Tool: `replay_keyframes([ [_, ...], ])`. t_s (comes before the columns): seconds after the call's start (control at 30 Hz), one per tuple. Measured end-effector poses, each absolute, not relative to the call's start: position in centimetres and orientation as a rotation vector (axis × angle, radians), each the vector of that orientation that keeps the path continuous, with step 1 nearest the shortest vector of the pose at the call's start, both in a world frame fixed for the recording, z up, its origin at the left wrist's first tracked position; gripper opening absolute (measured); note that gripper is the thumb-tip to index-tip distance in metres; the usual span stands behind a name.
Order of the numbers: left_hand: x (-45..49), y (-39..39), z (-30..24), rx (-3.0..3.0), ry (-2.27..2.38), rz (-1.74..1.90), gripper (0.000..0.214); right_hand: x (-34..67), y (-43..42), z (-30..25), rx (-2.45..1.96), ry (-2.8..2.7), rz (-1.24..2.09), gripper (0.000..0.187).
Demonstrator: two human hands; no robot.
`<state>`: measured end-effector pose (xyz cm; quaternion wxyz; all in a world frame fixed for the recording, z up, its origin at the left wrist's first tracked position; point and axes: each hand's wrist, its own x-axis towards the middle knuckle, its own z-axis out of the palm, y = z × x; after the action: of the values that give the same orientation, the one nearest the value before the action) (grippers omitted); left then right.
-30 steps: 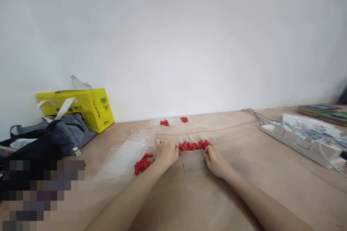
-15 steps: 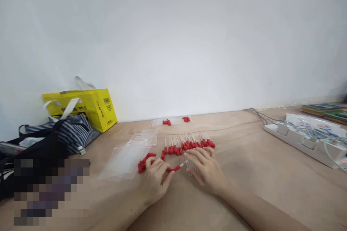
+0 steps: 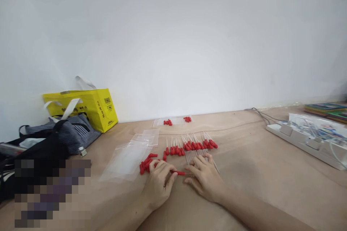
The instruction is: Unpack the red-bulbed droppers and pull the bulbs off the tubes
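Vs half a second ago: red bulb (image 3: pixel 180 173) is now about level, was tilted; right grip (image 3: pixel 205 178) sits nearer side of dropper row (image 3: pixel 193 146), baring more clear tubes (image 3: pixel 189 156) just below row. Bulb is near side of row, clamped in left grip (image 3: pixel 159 184), tip out past thumb. Right grip: fingers curled, can't tell if clamped.

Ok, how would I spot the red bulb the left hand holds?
On the brown table, go to the left hand. It pinches the red bulb, which points toward the right hand; neighbouring red bulbs lie on the table unheld.
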<state>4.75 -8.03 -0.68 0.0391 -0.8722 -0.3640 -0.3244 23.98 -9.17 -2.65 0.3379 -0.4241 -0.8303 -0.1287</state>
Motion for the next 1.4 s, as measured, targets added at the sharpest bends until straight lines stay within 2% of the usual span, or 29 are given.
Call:
replay_keyframes([
  [0.07,4.7,-8.0,-0.6,-2.672,-1.145,-0.996,0.01,24.0,-9.2,-2.7,-1.11,-2.154,-0.35,0.009],
  [0.4,5.1,-7.9,-1.5,-2.624,-0.954,-1.034,0.017,24.0,-9.2,-3.0,-0.954,-2.179,-0.424,0.018],
  [0.77,4.5,-8.8,-0.7,-2.573,-0.888,-1.019,0.022,25.3,-9.7,-3.1,-0.928,-2.204,-0.34,0.017],
  [0.87,3.1,-8.4,-0.9,-2.456,-0.996,-1.129,0.023,27.3,-9.4,-2.5,-1.102,-2.092,-0.274,0.022],
  [1.07,2.2,-7.2,0.5,-2.503,-1.131,-1.179,0.022,29.8,-7.8,-1.9,-1.331,-1.943,0.106,0.03],
  [1.13,2.3,-5.9,1.7,-2.509,-1.373,-1.112,0.025,30.3,-7.3,-2.2,-1.467,-1.891,0.152,0.03],
  [1.23,2.4,-3.4,3.4,-2.506,-1.845,-0.68,0.024,31.3,-6.6,-2.9,-1.684,-1.836,0.161,0.029],
  [1.4,2.9,-0.3,4.0,-2.388,-2.097,-0.404,0.013,31.9,-5.7,-4.6,-1.765,-1.74,0.106,0.029],
])
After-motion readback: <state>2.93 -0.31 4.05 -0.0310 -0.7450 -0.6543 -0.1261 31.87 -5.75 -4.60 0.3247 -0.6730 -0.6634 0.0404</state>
